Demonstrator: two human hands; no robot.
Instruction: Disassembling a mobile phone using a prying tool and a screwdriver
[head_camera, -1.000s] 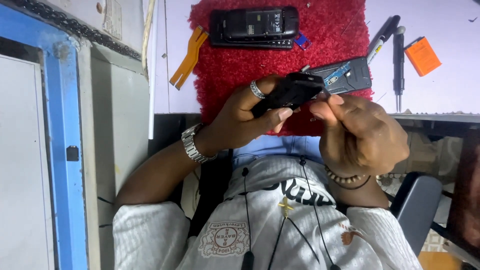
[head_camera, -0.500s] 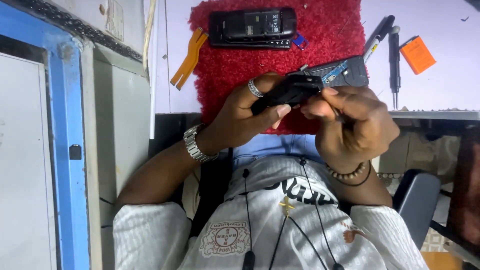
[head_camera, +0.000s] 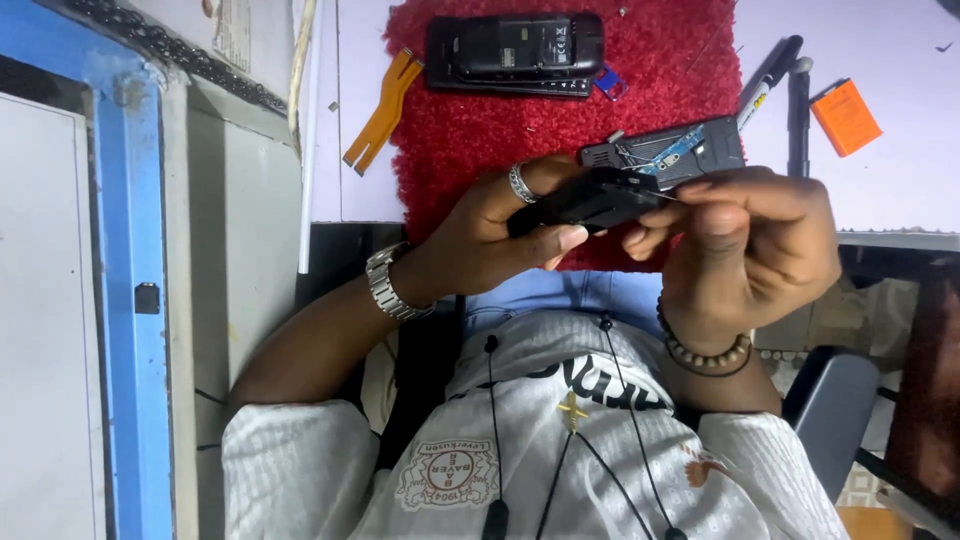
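The red mat (head_camera: 470, 130) on the white desk (head_camera: 900, 180) serves as the landmark. Off its left edge lies one orange pry tool (head_camera: 383, 108), forked at the far end, and further left stands a blue frame (head_camera: 135, 290).

The left hand (head_camera: 495, 235) comes up from the lower left, forearm angled toward the mat's near edge, a metal watch (head_camera: 385, 283) on the wrist and one ring (head_camera: 522, 184) on a finger. Its fingers are curled and closed around a black phone part (head_camera: 590, 200), thumb underneath, held just over the mat's near edge.

On the mat's far side lies one black phone (head_camera: 515, 45), back up, with a small blue piece (head_camera: 610, 82) at its right end.

At the mat's right near corner sits one opened phone body (head_camera: 670, 152), its circuit board showing, just beyond the held part.

The right hand (head_camera: 745, 250) rises from below the mat's right corner, wrist bent, one bead bracelet (head_camera: 705, 350) around it. Its fingers are bunched together, tips pinched at the right end of the black part; whether a thin tool sits in the pinch cannot be told.

Right of the mat, on the desk, lie two dark pens (head_camera: 785, 85) side by side, then one orange block (head_camera: 846, 117) further right.
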